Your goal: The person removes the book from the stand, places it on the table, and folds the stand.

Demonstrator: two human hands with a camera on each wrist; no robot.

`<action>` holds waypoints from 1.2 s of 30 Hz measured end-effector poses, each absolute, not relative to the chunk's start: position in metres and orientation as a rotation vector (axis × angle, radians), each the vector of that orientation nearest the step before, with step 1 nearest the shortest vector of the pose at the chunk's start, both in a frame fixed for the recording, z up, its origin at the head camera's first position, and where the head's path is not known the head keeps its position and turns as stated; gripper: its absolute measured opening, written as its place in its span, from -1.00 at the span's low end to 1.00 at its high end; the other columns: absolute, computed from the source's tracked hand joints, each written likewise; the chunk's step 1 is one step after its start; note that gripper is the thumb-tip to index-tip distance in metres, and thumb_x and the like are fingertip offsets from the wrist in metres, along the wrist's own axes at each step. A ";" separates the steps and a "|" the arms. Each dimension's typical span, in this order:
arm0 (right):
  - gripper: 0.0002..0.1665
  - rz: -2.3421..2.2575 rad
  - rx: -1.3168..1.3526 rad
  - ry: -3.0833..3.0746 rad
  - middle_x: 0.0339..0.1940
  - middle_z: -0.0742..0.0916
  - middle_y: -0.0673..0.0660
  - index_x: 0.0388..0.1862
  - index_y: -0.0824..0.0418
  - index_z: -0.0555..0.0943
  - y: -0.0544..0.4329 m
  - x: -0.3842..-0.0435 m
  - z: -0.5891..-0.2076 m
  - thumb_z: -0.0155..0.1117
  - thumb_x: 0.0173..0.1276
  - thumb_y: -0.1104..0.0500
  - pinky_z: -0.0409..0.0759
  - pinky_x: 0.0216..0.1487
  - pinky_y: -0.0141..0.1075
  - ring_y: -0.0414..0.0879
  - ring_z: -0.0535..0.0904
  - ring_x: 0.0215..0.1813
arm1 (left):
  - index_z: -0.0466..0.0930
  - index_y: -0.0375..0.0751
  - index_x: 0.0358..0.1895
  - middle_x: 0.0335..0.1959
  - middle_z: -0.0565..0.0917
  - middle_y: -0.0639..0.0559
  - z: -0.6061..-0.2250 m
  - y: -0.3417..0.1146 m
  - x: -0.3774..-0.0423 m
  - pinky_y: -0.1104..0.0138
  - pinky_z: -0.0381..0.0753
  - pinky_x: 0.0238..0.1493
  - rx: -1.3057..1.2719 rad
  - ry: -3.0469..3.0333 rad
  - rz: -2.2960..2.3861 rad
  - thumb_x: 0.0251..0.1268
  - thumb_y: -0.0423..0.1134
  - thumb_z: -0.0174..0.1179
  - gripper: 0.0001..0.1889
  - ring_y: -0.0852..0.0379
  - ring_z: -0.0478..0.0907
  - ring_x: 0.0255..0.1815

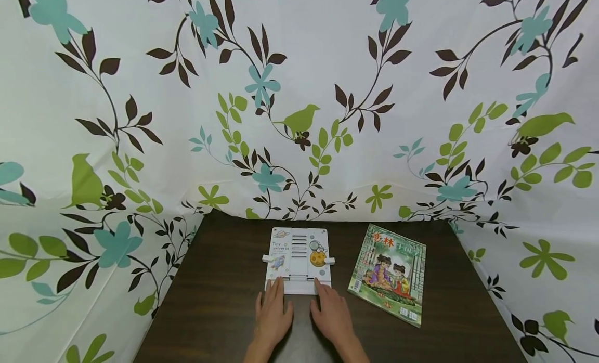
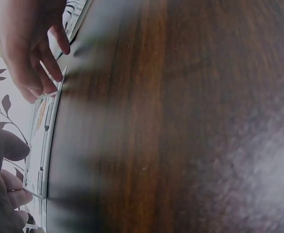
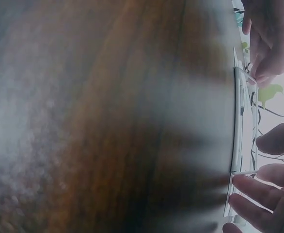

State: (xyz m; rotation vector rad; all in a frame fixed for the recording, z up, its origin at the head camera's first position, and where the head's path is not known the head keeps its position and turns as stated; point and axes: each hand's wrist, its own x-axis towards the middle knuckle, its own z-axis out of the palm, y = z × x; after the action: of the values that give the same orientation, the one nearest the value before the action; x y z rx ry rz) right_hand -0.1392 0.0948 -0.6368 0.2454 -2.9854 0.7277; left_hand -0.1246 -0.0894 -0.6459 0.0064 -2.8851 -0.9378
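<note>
A white folding book stand (image 1: 299, 255) with cartoon planet and astronaut prints lies flat on the dark wooden table. At its near left corner, the fingertips of my left hand (image 1: 273, 315) touch the front strip. My right hand (image 1: 333, 313) touches the near right corner in the same way. Both thumbs stay apart from the other fingers. A thin white front piece (image 3: 257, 121) stands up from the stand between the hands in the right wrist view. The left wrist view shows the stand (image 2: 47, 126) edge-on, partly hidden by fingers.
A colourful magazine (image 1: 388, 274) lies at an angle to the right of the stand. The dark wooden table (image 1: 220, 280) meets a white curtain (image 1: 299, 160) printed with leaves and birds behind it and at both sides.
</note>
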 end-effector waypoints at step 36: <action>-0.39 0.697 0.230 -2.957 0.13 0.71 0.15 0.47 0.16 0.63 0.091 -0.152 -0.647 0.41 0.46 0.08 0.58 -0.04 0.10 0.12 0.61 0.11 | 0.52 -0.33 0.50 0.62 0.44 -0.24 -0.648 -0.097 -0.142 -0.34 0.21 0.57 -0.007 -2.921 -0.813 0.49 -0.19 0.25 -0.42 -0.30 0.22 0.71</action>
State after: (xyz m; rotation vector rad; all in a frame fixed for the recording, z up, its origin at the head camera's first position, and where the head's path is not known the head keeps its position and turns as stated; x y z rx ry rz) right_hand -0.1516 0.0911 -0.6472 0.2299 -2.9565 0.6975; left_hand -0.1420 -0.0965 -0.6480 -0.0069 -2.9214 -0.8126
